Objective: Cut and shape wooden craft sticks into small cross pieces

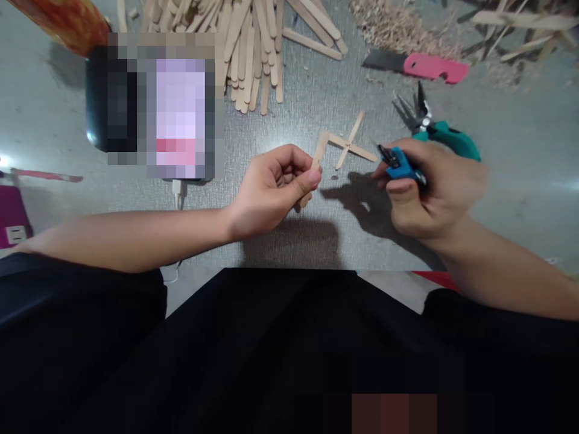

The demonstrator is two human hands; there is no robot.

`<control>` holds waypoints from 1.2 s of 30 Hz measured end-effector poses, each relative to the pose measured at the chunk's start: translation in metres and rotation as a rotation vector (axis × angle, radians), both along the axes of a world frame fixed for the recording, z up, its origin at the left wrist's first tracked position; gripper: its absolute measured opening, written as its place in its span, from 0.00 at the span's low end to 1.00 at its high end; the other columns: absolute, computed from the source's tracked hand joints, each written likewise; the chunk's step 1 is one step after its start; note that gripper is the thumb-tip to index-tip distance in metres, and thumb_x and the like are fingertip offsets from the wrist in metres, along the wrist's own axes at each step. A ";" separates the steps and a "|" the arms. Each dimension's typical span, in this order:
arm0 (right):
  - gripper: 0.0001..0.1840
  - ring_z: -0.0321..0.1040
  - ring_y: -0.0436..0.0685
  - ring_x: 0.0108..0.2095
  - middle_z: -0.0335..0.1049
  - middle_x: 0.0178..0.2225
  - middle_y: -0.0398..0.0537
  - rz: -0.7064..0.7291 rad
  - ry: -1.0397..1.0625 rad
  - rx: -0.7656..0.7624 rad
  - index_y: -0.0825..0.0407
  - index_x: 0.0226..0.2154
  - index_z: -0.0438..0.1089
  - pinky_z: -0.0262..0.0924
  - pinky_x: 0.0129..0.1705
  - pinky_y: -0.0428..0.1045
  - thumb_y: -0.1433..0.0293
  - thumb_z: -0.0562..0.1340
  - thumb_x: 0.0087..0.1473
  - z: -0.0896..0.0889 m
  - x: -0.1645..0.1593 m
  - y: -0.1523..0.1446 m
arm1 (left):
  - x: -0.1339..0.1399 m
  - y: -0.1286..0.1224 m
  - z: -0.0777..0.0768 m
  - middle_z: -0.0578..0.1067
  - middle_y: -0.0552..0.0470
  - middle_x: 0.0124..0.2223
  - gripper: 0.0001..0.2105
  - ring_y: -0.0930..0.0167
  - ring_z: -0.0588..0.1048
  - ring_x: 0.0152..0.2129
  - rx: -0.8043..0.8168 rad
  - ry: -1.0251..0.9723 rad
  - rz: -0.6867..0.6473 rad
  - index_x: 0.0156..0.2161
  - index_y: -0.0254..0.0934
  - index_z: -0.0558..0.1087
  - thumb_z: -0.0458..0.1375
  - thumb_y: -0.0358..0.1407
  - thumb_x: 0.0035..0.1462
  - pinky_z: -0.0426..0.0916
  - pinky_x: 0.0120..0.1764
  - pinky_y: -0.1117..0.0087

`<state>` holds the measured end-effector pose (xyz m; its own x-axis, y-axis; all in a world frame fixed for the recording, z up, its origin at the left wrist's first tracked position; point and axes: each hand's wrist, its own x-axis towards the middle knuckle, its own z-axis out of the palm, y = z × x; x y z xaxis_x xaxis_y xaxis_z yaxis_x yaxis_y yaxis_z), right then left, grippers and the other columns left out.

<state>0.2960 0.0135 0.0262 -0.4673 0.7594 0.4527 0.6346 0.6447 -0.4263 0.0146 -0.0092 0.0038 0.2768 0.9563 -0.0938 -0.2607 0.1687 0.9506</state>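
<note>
My left hand (275,187) pinches the lower end of a pale wooden craft-stick piece (321,147) between thumb and fingers. From its upper end a stick runs right, and a thinner stick crosses that one, making a small cross (347,145). My right hand (434,187) is closed around a small tool with a blue body and a dark tip (400,164). Its exact kind is unclear. The dark tip lies close to the right end of the crossed sticks. Just beyond my right hand lie teal-handled pliers (452,137) with their jaws spread.
A pile of craft sticks (248,54) lies at the back. Wood shavings (398,27), a pink folding knife or saw (434,67) and stick scraps (525,21) are at the back right. A blurred-out phone (181,114) with a white cable (177,190) lies left, beside a black object (97,99).
</note>
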 end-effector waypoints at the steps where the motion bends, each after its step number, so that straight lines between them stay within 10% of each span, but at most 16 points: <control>1: 0.28 0.81 0.61 0.32 0.83 0.34 0.48 0.019 -0.005 -0.005 0.44 0.54 0.81 0.69 0.36 0.57 0.43 0.54 0.81 0.001 0.000 0.000 | 0.000 -0.001 -0.001 0.79 0.55 0.30 0.23 0.75 0.78 0.22 0.014 0.011 0.007 0.39 0.38 0.77 0.77 0.55 0.64 0.77 0.26 0.71; 11: 0.22 0.77 0.62 0.30 0.83 0.33 0.52 0.090 -0.140 -0.003 0.53 0.54 0.84 0.59 0.31 0.56 0.53 0.65 0.76 0.001 -0.004 0.001 | -0.001 -0.002 -0.003 0.80 0.54 0.30 0.20 0.75 0.79 0.23 0.058 0.004 0.012 0.41 0.38 0.76 0.76 0.50 0.68 0.76 0.29 0.71; 36: 0.31 0.78 0.68 0.35 0.83 0.35 0.53 -0.036 -0.414 -0.139 0.43 0.62 0.83 0.62 0.35 0.59 0.42 0.58 0.76 0.015 0.000 -0.002 | -0.001 -0.003 0.004 0.79 0.54 0.27 0.21 0.74 0.76 0.21 0.022 0.092 0.062 0.39 0.38 0.80 0.77 0.54 0.65 0.72 0.24 0.69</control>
